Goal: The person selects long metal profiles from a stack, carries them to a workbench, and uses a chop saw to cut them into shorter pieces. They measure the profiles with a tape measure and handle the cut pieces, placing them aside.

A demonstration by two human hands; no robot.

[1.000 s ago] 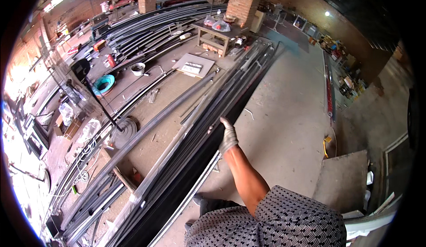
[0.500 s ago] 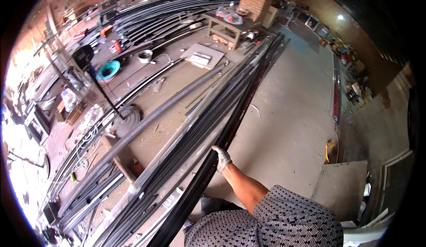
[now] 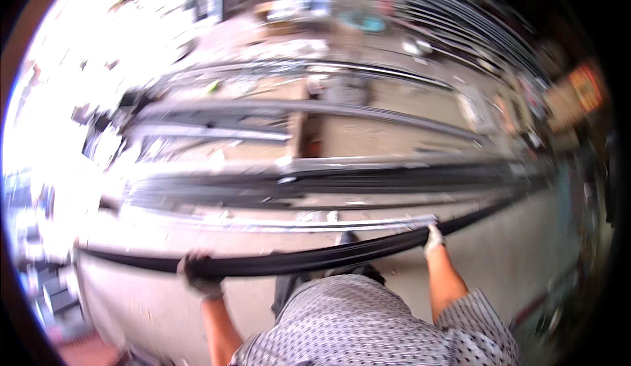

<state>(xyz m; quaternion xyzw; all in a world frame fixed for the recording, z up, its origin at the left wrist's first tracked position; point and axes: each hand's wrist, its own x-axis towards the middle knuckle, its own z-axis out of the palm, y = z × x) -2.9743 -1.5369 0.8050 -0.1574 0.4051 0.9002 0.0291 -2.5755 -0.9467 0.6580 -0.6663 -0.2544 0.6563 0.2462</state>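
A bundle of long black strips (image 3: 322,257), perhaps profiles, runs crosswise in front of my body, bowing a little and reaching toward the far right. My left hand (image 3: 202,275), in a glove that looks dark, is closed round its left part, though motion smears the fingers. On the right, my right hand (image 3: 434,240) in a pale glove grips the same bundle. Just beyond it, a thin silvery strip (image 3: 315,225) lies on the floor. How many pieces the bundle holds is hidden.
Farther off, stacks of dark long bars (image 3: 394,179) lie parallel to the bundle. Beyond them a grey bar (image 3: 368,111) rests across a wooden support (image 3: 297,129). More bars (image 3: 453,14) fill the back right. At the lower left stand blurred dark things (image 3: 59,300).
My view has swung left, so the bundle now runs crosswise instead of diagonally. My left hand has come into view, holding it. The right hand still grips it.
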